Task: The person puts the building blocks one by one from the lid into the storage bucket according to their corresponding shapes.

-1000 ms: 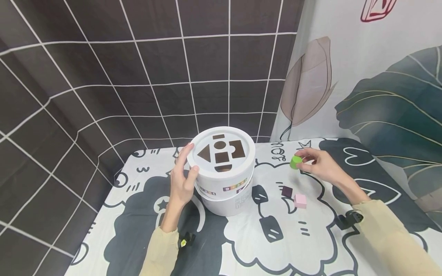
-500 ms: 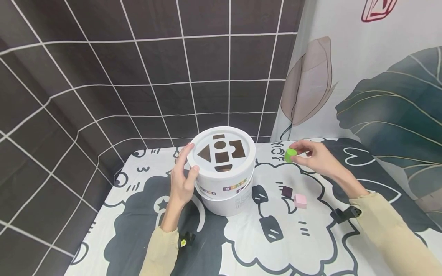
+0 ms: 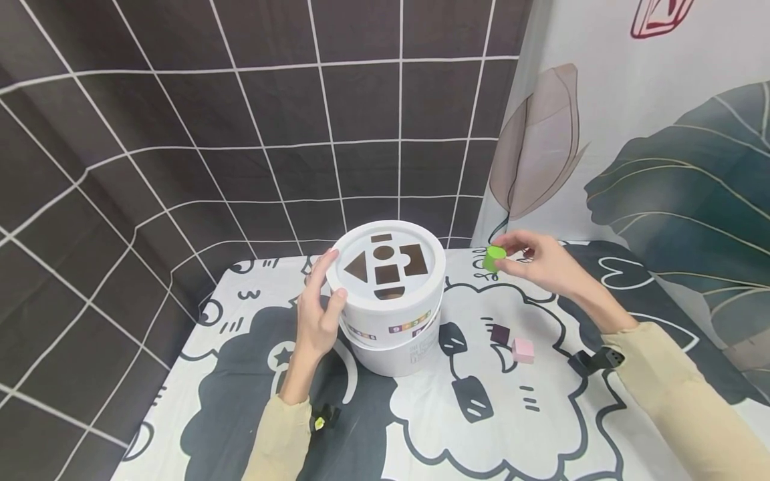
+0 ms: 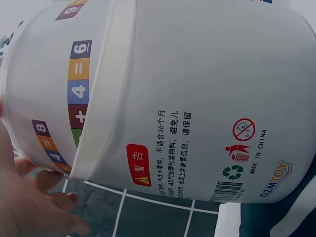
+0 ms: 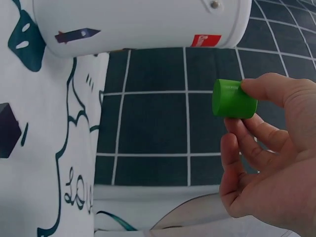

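Note:
A white shape-sorter bucket [image 3: 394, 354] stands on the tablecloth under a white lid [image 3: 355, 287] with cut-out holes of several shapes. My left hand [image 3: 316, 319] rests against the left side of the lid, thumb and index finger extended along its rim. My right hand [image 3: 544, 264] pinches a green cylinder block [image 3: 494, 258] in the air, right of the bucket. The right wrist view shows this green cylinder [image 5: 233, 98] lying sideways between thumb and fingertips. Below the right hand, a dark purple block [image 3: 500, 334] and a pink block [image 3: 523, 350] lie on the cloth.
A white tablecloth [image 3: 433, 434] with black cartoon drawings covers the table. Behind it hangs a dark grid-patterned curtain [image 3: 271, 107], joined at the right by a leaf-printed curtain [image 3: 631, 133].
My right hand has carried the green cylinder up and left, closer to the bucket. The left hand, bucket and both loose blocks stay where they were.

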`<state>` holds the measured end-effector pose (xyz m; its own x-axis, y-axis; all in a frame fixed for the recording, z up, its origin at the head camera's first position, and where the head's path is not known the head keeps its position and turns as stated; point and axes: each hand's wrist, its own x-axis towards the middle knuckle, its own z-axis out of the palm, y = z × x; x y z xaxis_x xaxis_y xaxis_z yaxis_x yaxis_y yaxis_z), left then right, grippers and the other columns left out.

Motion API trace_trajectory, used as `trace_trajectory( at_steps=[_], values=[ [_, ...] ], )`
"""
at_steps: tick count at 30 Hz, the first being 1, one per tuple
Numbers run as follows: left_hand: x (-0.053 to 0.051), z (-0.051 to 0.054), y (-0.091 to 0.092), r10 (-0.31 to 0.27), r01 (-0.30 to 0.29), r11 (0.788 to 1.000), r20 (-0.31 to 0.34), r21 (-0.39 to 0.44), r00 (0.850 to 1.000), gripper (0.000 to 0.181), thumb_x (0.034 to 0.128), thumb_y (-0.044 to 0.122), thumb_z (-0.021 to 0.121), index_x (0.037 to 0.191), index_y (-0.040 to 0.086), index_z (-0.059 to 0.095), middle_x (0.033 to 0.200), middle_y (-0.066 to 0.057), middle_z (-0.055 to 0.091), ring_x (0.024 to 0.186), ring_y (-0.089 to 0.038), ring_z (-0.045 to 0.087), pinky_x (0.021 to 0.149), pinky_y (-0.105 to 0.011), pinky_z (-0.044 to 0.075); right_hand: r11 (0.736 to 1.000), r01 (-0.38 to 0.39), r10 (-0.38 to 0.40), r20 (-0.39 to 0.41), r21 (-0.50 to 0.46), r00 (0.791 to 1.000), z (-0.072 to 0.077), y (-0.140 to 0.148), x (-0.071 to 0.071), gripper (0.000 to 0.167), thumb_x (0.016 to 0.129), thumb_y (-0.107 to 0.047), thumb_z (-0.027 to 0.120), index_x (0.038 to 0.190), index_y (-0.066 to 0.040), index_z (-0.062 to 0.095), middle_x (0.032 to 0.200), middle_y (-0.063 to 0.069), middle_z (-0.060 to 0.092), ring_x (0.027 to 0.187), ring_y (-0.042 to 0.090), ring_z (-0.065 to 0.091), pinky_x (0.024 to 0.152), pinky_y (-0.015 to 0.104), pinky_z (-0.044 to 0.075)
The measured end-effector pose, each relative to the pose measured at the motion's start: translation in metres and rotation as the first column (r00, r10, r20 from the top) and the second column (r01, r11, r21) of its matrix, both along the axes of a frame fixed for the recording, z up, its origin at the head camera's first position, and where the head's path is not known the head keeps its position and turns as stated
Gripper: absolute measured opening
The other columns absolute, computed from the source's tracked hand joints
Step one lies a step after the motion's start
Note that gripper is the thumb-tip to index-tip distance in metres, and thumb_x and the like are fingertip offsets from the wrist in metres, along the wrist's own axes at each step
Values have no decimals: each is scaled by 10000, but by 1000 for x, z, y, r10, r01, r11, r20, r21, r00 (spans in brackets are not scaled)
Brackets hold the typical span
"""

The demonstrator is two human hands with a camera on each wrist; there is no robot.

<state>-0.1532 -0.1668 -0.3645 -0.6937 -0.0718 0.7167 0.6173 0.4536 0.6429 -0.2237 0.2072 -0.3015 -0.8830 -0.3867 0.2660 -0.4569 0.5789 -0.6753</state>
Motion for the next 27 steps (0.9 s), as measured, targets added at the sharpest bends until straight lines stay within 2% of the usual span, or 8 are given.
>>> trace_trajectory(
  at_steps=[3, 8, 16, 21, 27],
  values=[
    [0, 0, 0, 2, -2, 1000, 0, -2, 1000, 624, 862, 273, 498, 1433, 22, 524, 1477, -136, 501, 1388, -291, 422, 1137, -507, 285, 1000, -18, 18, -16, -4, 1000, 4, -5, -1, 307, 878, -115, 733, 1154, 4, 671, 996, 100, 689, 935, 211, 570, 805, 373, 405],
    [1, 0, 1, 5, -5, 1000, 6, -4, 1000, 626, 862, 274, 499, 1434, 22, 522, 1479, -137, 498, 1390, -291, 420, 1138, -513, 282, 999, -49, 48, -48, -3, 998, 13, -12, -3, 271, 869, -105, 742, 1120, -18, 686, 978, 76, 692, 916, 193, 580, 791, 372, 404],
    [0, -1, 0, 3, -3, 1000, -1, -3, 1000, 628, 861, 276, 498, 1434, 21, 522, 1478, -136, 500, 1393, -288, 416, 1140, -508, 279, 997, -80, 79, -78, -1, 994, 26, -25, -4, 296, 860, -99, 742, 1132, -6, 675, 980, 84, 687, 931, 254, 588, 803, 396, 419],
    [0, 0, 0, 3, -3, 1000, 5, -2, 1000, 629, 861, 274, 498, 1439, 27, 519, 1484, -133, 494, 1391, -288, 418, 1140, -510, 279, 993, -122, 120, -109, -8, 987, 33, -35, -7, 287, 859, -91, 748, 1129, -19, 682, 968, 64, 684, 922, 221, 585, 775, 373, 420],
    [1, 0, 0, 6, -6, 1000, 6, -2, 1000, 625, 862, 274, 497, 1435, 26, 522, 1478, -136, 500, 1399, -289, 408, 1144, -513, 271, 985, -172, 170, -115, -9, 979, 41, -51, -10, 250, 858, -93, 746, 1099, -51, 693, 959, 39, 684, 927, 190, 573, 787, 408, 395]
  ],
)
